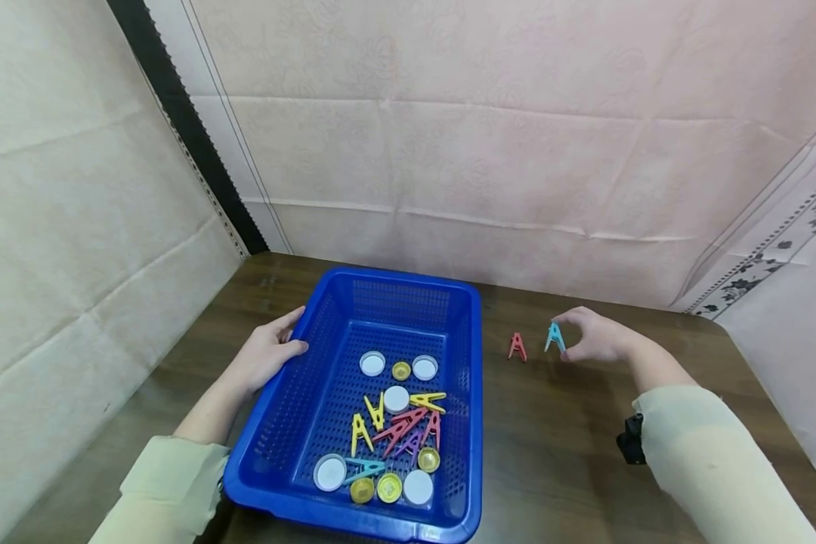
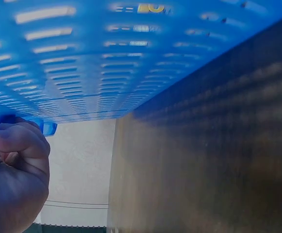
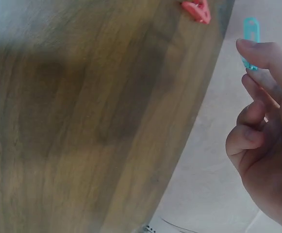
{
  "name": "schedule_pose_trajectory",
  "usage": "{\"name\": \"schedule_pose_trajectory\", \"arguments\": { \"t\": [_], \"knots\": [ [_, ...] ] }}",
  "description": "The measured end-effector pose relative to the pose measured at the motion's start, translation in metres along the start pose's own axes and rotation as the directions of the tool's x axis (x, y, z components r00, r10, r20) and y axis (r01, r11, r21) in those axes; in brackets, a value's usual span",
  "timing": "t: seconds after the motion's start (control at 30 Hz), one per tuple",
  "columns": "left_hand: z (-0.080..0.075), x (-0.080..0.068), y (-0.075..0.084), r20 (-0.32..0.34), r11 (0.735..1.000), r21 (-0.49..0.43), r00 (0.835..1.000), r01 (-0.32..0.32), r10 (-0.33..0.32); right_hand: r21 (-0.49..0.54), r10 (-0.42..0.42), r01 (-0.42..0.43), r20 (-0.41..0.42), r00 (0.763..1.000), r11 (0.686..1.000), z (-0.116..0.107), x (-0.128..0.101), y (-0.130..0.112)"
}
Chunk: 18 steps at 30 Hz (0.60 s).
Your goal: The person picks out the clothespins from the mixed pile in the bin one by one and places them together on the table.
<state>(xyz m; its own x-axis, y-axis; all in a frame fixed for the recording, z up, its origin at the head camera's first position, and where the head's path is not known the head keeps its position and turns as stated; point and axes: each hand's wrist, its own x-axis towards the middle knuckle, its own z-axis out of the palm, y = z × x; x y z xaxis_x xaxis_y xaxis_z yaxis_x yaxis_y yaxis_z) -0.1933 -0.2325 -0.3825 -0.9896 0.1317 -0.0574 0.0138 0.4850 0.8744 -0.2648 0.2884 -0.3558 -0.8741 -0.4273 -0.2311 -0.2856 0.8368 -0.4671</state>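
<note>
A blue perforated basket (image 1: 472, 355) sits on the dark wooden table (image 1: 557, 446). My left hand (image 1: 267, 353) grips its left rim (image 2: 43, 127), thumb over the edge. Inside lie several coloured clothespins (image 1: 401, 423) and several white and yellow bottle caps (image 1: 396, 399). To the right of the basket a red clothespin (image 1: 517, 347) stands on the table, also seen as the red clothespin (image 3: 197, 9) in the right wrist view. My right hand (image 1: 595, 336) pinches a light blue clothespin (image 1: 554, 337) beside it; the blue clothespin (image 3: 250, 35) shows at my fingertips (image 3: 252, 48).
A pink patterned wall (image 1: 483, 151) rises right behind the table's far edge. A beige wall (image 1: 61, 211) stands to the left. Bare tabletop (image 1: 571, 468) lies in front of my right hand and to the right of the basket.
</note>
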Motion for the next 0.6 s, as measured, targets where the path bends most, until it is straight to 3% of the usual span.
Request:
{"name": "schedule_pose_trajectory", "arguments": {
  "t": [0.37,0.6],
  "knots": [
    [0.001,-0.014,0.031,0.007,1.0,-0.014,1.0,0.012,-0.012,0.068,0.035,-0.036,0.028,0.999,0.997,0.02,0.008,0.019],
    [0.0,-0.016,0.033,-0.003,1.0,-0.014,1.0,0.02,-0.02,0.088,0.046,-0.047,0.009,0.999,0.995,0.03,0.013,0.028]
  ]
}}
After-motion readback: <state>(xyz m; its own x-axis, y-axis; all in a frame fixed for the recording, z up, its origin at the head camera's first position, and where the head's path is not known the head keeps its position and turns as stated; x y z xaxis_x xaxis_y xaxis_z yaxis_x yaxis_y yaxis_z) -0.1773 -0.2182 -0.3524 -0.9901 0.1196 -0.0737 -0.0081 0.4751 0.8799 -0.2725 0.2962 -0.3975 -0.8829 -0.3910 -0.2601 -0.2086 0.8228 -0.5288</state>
